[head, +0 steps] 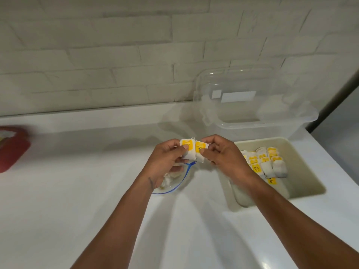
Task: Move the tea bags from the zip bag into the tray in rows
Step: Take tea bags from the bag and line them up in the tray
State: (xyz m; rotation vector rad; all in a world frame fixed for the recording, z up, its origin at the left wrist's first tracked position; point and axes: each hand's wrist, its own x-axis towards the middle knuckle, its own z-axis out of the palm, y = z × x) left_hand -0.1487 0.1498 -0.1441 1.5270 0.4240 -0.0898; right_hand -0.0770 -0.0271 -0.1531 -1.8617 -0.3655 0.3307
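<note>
Left hand: my left hand (167, 159) is up over the counter (81, 191). Thumb and fingers are curled, pinching one tea bag (186, 152), with the thumb on its front.
Right hand: my right hand (226, 155) pinches a second tea bag (201, 152), thumb on the front, fingers curled behind it.
Held bags: side by side with edges touching and yellow labels facing me, at 12 o'clock from my wrists, lifted off the counter.
Zip bag: the zip bag (172, 183) lies on the counter at 6 o'clock from my left hand, partly hidden under it. The blue zip strip shows as a curved line. There are pale bags inside, but I can't count them.
Tray: the beige tray (303, 150) sits at 3 o'clock from my hands. My right forearm crosses its near-left corner.
Tray contents: the rows of tea bags (269, 164) are white with yellow labels, packed touching each other on the tray's 9 o'clock side.
Clear box: the clear box (252, 113) is just behind the tray at its 12 o'clock, near the wall (116, 55).
Red object: the red object (11, 150) is blurred, at 9 o'clock on the frame edge, well apart from my hands.
</note>
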